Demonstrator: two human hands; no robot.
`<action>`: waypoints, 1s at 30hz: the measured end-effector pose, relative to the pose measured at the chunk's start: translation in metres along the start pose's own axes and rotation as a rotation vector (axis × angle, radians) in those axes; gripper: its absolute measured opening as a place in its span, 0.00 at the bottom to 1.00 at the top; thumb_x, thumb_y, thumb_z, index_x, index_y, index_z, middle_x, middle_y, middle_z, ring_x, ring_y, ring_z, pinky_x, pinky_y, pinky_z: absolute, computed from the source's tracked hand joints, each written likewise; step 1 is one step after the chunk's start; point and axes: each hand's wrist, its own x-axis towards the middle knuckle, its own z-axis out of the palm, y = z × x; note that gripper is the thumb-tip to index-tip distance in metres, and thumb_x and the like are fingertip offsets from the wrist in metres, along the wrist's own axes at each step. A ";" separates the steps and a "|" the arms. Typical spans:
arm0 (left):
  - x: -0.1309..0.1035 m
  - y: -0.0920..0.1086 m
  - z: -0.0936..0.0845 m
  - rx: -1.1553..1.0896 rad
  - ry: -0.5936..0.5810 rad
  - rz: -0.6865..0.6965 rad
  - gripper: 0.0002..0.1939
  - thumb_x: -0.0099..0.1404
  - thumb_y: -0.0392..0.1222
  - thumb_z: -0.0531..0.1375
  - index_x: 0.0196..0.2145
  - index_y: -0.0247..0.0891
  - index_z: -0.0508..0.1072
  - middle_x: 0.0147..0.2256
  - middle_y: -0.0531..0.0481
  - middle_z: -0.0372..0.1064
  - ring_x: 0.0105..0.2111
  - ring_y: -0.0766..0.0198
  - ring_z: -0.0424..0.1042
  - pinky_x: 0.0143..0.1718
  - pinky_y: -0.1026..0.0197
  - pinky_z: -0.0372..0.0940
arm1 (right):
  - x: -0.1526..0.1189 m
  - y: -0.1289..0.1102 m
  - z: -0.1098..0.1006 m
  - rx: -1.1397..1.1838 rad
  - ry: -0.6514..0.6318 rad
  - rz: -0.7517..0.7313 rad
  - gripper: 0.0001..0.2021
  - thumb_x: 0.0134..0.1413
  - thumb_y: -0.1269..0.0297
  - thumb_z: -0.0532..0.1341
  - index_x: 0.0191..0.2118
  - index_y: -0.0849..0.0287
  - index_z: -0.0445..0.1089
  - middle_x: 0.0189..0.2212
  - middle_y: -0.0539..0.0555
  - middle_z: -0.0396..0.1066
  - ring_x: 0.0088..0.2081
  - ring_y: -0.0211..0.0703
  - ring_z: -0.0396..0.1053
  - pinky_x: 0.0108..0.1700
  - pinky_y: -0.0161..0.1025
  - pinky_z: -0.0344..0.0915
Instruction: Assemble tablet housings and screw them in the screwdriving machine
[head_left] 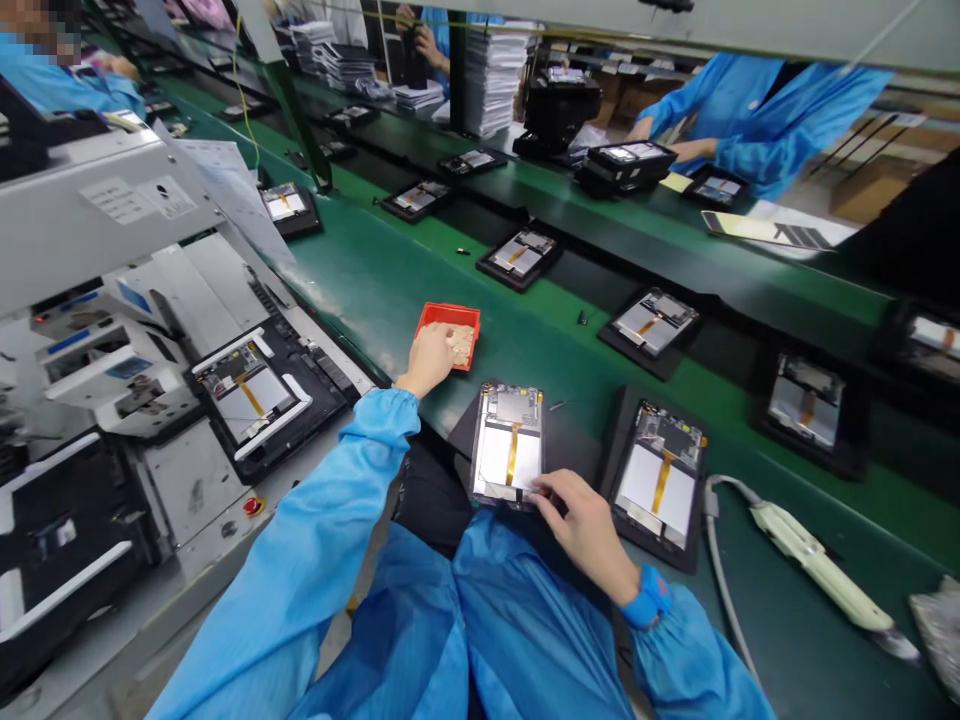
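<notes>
My left hand (433,358) reaches into a small red tray (477,318) of small beige pieces (463,345). Its fingers are curled down among them, and whatever they pinch is hidden. My right hand (589,525) has thumb and fingertips at the lower right corner of a tablet with its back off (496,455), gripping its edge. This tablet shows a silver battery, a circuit board and an orange ribbon cable. It lies tilted on a dark pad at the bench's front edge. Right of it, a second opened tablet (660,475) rests on a black foam pad.
A pale electric screwdriver (817,560) with a cable lies at right. Several opened tablets sit on black pads along the green conveyor (450,265). At left stands a machine (112,200) with a tablet in a black fixture (255,400). Co-workers in blue sleeves (795,140) work across the line.
</notes>
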 end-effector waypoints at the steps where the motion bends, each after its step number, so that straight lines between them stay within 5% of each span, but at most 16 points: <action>1: 0.001 0.000 0.000 -0.007 0.020 0.004 0.16 0.63 0.29 0.53 0.46 0.36 0.74 0.48 0.40 0.72 0.50 0.51 0.69 0.51 0.54 0.61 | -0.002 -0.003 0.002 0.017 -0.010 -0.022 0.06 0.65 0.65 0.57 0.44 0.56 0.70 0.38 0.55 0.73 0.41 0.46 0.70 0.43 0.43 0.67; 7: -0.026 0.011 -0.020 -0.167 0.083 -0.052 0.14 0.72 0.39 0.49 0.40 0.39 0.75 0.37 0.45 0.75 0.39 0.56 0.73 0.42 0.57 0.61 | -0.014 -0.014 0.015 0.042 -0.020 -0.088 0.06 0.67 0.65 0.56 0.45 0.56 0.70 0.39 0.55 0.72 0.41 0.46 0.69 0.45 0.42 0.65; 11: -0.110 0.025 -0.039 -0.383 0.010 -0.062 0.16 0.73 0.43 0.49 0.31 0.39 0.72 0.26 0.51 0.71 0.29 0.63 0.70 0.35 0.62 0.59 | -0.021 -0.013 0.027 -0.115 -0.040 -0.185 0.08 0.65 0.61 0.59 0.44 0.58 0.71 0.38 0.57 0.72 0.40 0.47 0.66 0.41 0.43 0.61; 15: -0.210 0.040 -0.036 -0.635 -0.293 -0.150 0.09 0.67 0.42 0.57 0.29 0.38 0.71 0.23 0.55 0.68 0.24 0.67 0.67 0.29 0.65 0.58 | -0.020 -0.015 0.041 -0.288 -0.036 -0.276 0.07 0.66 0.64 0.57 0.40 0.58 0.72 0.33 0.56 0.70 0.35 0.45 0.63 0.36 0.42 0.56; 18: -0.250 0.046 -0.030 -0.759 -0.359 -0.266 0.09 0.67 0.42 0.56 0.30 0.38 0.71 0.24 0.55 0.69 0.25 0.67 0.68 0.28 0.66 0.60 | -0.019 -0.018 0.042 -0.251 -0.002 -0.325 0.06 0.66 0.68 0.56 0.40 0.59 0.71 0.33 0.55 0.71 0.35 0.45 0.64 0.37 0.42 0.56; 23: -0.260 0.040 -0.031 -0.851 -0.289 -0.362 0.10 0.68 0.43 0.55 0.31 0.38 0.71 0.26 0.53 0.71 0.25 0.66 0.69 0.28 0.65 0.61 | -0.019 -0.015 0.034 -0.036 0.046 -0.260 0.04 0.65 0.71 0.57 0.42 0.59 0.69 0.35 0.56 0.71 0.38 0.44 0.66 0.41 0.42 0.62; 30: -0.264 0.039 -0.027 -0.821 -0.274 -0.303 0.10 0.68 0.42 0.56 0.30 0.38 0.71 0.25 0.53 0.71 0.26 0.66 0.69 0.29 0.64 0.61 | -0.019 -0.002 0.034 -0.137 0.069 -0.301 0.09 0.66 0.73 0.55 0.45 0.60 0.71 0.38 0.58 0.72 0.39 0.45 0.66 0.40 0.42 0.62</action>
